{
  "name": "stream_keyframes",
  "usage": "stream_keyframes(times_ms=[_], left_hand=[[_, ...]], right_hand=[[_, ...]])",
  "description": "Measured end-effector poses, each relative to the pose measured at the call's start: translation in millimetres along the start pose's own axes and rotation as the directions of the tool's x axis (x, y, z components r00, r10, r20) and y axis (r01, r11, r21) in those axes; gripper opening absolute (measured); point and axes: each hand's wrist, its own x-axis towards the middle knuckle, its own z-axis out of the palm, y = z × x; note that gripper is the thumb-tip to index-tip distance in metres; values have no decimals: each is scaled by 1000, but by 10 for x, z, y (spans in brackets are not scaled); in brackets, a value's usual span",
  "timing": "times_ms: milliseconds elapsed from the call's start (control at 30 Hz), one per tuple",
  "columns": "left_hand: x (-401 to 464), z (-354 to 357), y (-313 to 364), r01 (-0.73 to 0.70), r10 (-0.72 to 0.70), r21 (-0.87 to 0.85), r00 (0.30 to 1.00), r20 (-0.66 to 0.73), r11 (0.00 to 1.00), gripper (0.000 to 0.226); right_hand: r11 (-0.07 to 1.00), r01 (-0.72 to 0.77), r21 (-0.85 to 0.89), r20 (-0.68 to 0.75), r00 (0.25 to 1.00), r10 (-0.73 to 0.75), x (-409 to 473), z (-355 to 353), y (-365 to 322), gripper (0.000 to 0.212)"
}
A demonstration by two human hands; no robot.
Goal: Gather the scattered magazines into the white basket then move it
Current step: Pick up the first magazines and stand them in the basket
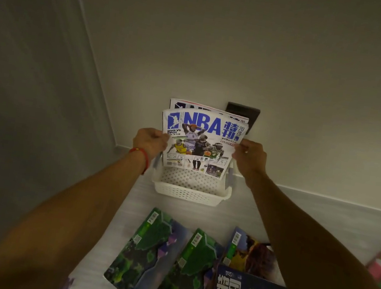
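Hands, left point(151, 141) and right point(249, 156), pinch a magazine's point(200, 143) side edges, holding it upright, its long axis vertical, directly over the white basket point(190, 191) by the far wall. More magazines point(164, 261) lie nearer.

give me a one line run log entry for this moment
step: loading magazines | left hand + right hand: hold NBA magazine upright over white basket | in basket: another magazine behind | floor: several magazines remain

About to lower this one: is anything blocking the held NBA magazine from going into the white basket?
Nothing visible blocks it. The NBA magazine, held by the left hand and right hand, hangs over the white basket; another magazine stands behind it.
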Motion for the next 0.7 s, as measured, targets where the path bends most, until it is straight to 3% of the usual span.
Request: stream_keyframes(times_ms=[100, 233, 333, 400, 433, 533, 600, 700], left_hand=[[-20, 7, -50, 12, -12, 4, 999, 41, 1000, 14], [-62, 41, -56, -37, 39, -25, 993, 114, 999, 7], [-93, 95, 0, -68, 71, -28, 988, 137, 997, 16], [-117, 119, 23, -78, 81, -22, 987, 138, 997, 23], [-138, 120, 27, -72, 74, -15, 985, 153, 997, 32], [-213, 130, 40, -28, 21, 38, 986, 166, 999, 75], [-319, 156, 10, -40, 32, 107, 997, 74, 993, 70], [-737, 299, -118, -195, 207, 222, 978, -32, 955, 44]], right_hand=[[998, -54, 32, -20, 998, 54, 5, 117, 47, 13], [994, -105, 37, -112, 988, 108, 38, 170, 83, 29], [989, -140, 44, -126, 982, 144, 106, 150, 31, 21], [980, -183, 76, -43, 982, 186, 138, 138, -7, 12], [975, -195, 105, 12, 981, 195, 119, 123, -24, 14], [948, -240, 208, 105, 969, 222, -74, 7, 2, 52], [961, -221, 168, 113, 972, 204, -285, -132, 100, 54], [992, -117, -43, 151, 981, 122, -720, -434, 464, 41]])
